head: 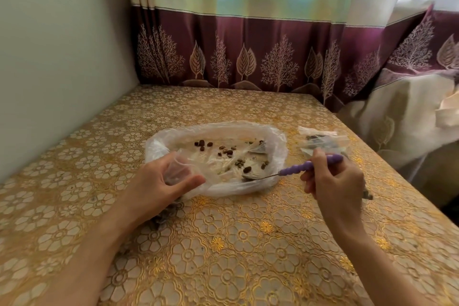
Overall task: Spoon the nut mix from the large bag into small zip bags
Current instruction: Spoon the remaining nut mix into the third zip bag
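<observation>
The large clear bag lies spread open on the table, with scattered nuts on its floor. My left hand grips a small clear zip bag at the large bag's near-left rim. My right hand holds a spoon by its purple beaded handle; the metal bowl rests inside the large bag at its near edge. Small filled zip bags lie on the table to the right, behind my right hand. More small bags with dark contents peek out under my left wrist.
The table has a gold floral cloth; a wall borders its left side and a maroon curtain hangs behind. A cream cloth is heaped off the right edge.
</observation>
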Demonstrator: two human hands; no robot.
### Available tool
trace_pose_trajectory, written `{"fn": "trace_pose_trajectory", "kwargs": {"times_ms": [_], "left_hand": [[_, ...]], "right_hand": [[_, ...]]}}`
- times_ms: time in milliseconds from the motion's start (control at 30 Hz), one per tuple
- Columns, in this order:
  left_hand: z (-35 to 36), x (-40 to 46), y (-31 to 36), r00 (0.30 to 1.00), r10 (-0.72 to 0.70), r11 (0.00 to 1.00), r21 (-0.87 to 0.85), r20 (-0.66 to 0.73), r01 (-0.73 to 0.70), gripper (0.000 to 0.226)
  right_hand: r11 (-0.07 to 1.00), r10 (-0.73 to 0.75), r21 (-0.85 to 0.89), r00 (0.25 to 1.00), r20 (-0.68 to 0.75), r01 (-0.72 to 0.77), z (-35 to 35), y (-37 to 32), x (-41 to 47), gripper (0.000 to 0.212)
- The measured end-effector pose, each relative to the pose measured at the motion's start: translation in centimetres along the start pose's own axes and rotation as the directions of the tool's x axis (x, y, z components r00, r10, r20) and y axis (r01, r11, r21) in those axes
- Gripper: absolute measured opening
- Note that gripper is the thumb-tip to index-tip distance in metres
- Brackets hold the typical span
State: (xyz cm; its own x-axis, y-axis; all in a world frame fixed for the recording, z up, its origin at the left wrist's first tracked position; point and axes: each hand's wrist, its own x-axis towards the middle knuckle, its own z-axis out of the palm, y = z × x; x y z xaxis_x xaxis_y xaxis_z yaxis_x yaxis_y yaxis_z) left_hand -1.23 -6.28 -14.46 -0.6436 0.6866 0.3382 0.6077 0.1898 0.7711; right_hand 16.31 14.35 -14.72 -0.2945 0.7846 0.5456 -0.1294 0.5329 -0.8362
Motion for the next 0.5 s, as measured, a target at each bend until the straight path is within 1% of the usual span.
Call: {"fn": "trace_pose_trajectory", "kwargs": {"times_ms": [100, 200, 267, 400, 500], "left_hand": [[0.0, 0.0, -0.2, 1.0, 0.006, 1.0, -0.004, 0.01, -0.006, 0.07], [0.1, 0.1, -0.3, 1.0, 0.022, 1.0, -0.01, 0.009, -0.022, 0.058], [0.2, 0.0, -0.3, 1.0, 0.026, 1.0, -0.017, 0.009, -0.025, 0.055], [0.1, 0.0, -0.4, 0.999, 0.027, 0.999, -0.03, 0.027, -0.026, 0.056], [0.1, 0.0, -0.5, 0.999, 0.031, 0.999, -0.039, 0.038, -0.03, 0.058]], "right_hand": [[0.998, -0.032, -0.05, 0.997, -0.075, 0.029, -0.6, 0.3, -0.1, 0.038], [0.992, -0.086, -0.097, 0.992, -0.091, 0.077, -0.7, 0.1, 0.1, 0.039], [0.982, -0.145, -0.131, 0.986, -0.078, 0.135, -0.5, -0.1, 0.1, 0.037], [0.947, -0.272, -0.18, 0.962, -0.001, 0.268, 0.5, -0.4, -0.2, 0.035], [0.939, -0.289, -0.182, 0.957, 0.038, 0.291, 1.0, -0.1, -0.4, 0.028]]}}
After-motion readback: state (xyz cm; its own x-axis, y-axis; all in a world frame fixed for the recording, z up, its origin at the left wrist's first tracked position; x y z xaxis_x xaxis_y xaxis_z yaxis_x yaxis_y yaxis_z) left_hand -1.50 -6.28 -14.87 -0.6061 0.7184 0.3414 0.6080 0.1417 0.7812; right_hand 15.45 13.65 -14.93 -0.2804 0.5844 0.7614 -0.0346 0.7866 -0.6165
